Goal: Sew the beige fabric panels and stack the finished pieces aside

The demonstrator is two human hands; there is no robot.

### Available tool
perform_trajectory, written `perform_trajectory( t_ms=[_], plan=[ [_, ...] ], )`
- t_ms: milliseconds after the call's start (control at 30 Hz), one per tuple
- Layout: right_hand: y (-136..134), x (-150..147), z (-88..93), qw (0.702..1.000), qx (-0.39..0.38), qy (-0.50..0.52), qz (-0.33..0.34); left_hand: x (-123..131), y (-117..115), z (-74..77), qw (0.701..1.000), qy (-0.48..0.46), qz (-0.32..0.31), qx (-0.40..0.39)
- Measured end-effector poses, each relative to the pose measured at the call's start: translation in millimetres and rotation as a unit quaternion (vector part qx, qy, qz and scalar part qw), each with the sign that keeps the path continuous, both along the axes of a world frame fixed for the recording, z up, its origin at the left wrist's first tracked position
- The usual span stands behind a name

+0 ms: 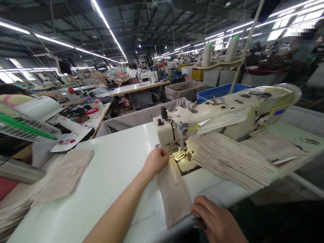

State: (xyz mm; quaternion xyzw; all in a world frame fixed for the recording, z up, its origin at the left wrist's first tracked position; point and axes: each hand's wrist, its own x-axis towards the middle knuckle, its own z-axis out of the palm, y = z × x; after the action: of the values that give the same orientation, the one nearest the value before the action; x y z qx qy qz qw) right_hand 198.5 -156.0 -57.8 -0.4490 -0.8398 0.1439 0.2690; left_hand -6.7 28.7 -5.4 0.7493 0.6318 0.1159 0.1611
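Note:
A beige fabric piece (172, 195) with a small raised rectangular patch lies on the pale sewing table, its far end by the presser foot of the sewing machine (165, 131). My left hand (156, 161) is closed, with the fingertips pinching the far end of the fabric just left of the lit needle area. At the near right corner, my right hand (215, 217) has its fingers curled on the fabric edge. A small dark, metal-looking thing shows under those fingers; its kind is unclear.
A thick stack of beige pieces (227, 158) lies right of the needle under the machine arm. More folded beige fabric (67, 172) sits at the table's left, near a white fan (40, 118). Behind are a blue crate (222, 91) and thread cones (207, 55).

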Motion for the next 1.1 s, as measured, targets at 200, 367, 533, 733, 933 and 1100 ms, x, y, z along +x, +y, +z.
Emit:
perform_trajectory(
  t_ms=[200, 367, 533, 733, 933, 1100],
  plan=[
    [-5, 4, -0.5, 0.997, 0.075, -0.015, 0.008, -5, -49, 13.1, 0.981, 0.105, -0.024, 0.159],
    [-5, 3, 7.3, 0.995, 0.091, -0.035, 0.013, -5, -133, -4.9, 0.930, -0.031, -0.322, 0.174],
    [-2, 2, 15.3, 0.998, 0.058, -0.030, 0.007, -10, -165, -28.0, 0.884, 0.016, -0.361, 0.296],
    [2, 0, 18.4, 1.000, -0.001, -0.028, 0.009, -12, -156, -28.1, 0.883, 0.033, -0.365, 0.293],
    [9, -2, 17.3, 0.999, -0.013, -0.034, 0.000, -12, -151, -19.8, 0.889, 0.033, -0.375, 0.262],
    [17, -6, 21.0, 0.999, -0.033, -0.032, -0.010, -12, -146, -11.5, 0.899, 0.029, -0.375, 0.224]
  ],
)
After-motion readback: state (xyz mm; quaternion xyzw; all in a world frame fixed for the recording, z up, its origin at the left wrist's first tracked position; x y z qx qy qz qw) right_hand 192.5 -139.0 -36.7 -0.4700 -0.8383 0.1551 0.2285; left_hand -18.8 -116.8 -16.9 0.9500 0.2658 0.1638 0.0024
